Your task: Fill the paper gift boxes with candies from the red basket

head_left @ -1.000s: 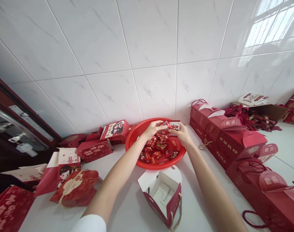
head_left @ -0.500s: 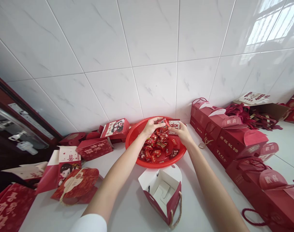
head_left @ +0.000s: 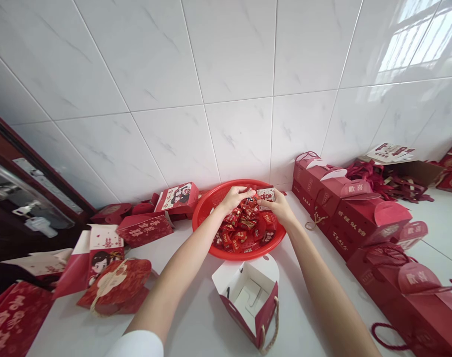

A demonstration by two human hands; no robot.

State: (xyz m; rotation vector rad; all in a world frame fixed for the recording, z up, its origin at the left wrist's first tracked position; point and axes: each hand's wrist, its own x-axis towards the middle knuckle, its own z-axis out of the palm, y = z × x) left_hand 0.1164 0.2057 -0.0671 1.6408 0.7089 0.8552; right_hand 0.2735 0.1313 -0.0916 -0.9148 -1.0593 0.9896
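Packet (head_left: 266, 194) looked light and stiff, best taken by its edges; right hand (head_left: 282, 207) gripped it; left hand (head_left: 231, 200) had a narrow grip, contents unclear.

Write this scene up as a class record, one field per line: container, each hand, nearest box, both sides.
Container: round red plastic basket with shiny red wrapped sweets
Right hand: holds a small red-and-cream printed packet
Left hand: fingers close to the packet; grip unclear
Nearest box: open red cardboard box, white inside, rope handle
Right side: row of red cardboard boxes
Left side: orange-red cardboard box, other red boxes
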